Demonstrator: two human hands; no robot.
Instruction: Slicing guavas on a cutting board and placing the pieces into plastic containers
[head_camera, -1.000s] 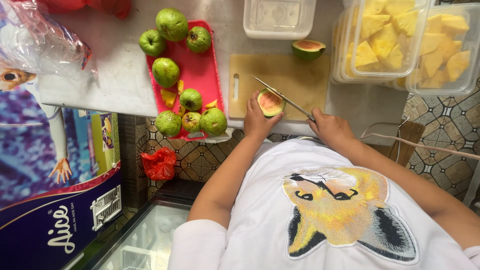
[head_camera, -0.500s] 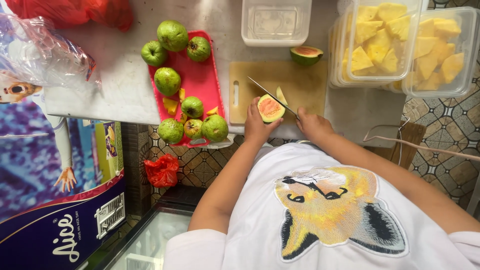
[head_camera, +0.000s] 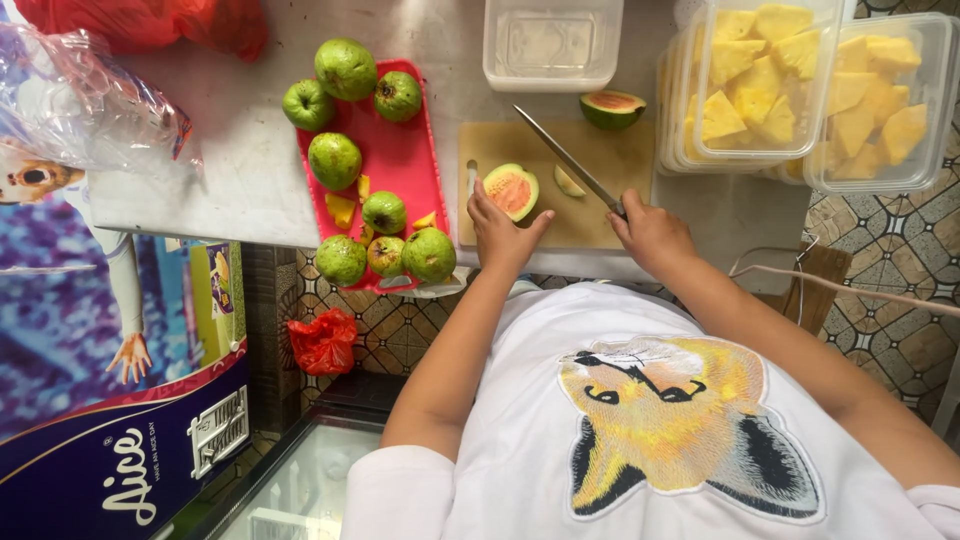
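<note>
A halved guava (head_camera: 511, 190), pink flesh up, is being steadied on the wooden cutting board (head_camera: 590, 225) by the fingers of the left hand (head_camera: 500, 232), while a knife (head_camera: 570, 162) is being gripped by the closed right hand (head_camera: 652, 230), its blade angled up-left past a cut slice (head_camera: 567, 182). Compared with half a second earlier, the slice is now lying apart from the half. The board's near edge is being crowded by both hands; free board is remaining at right, bounded by the red tray (head_camera: 400, 165), the empty container (head_camera: 552, 42) and the tubs of yellow fruit (head_camera: 770, 80).
</note>
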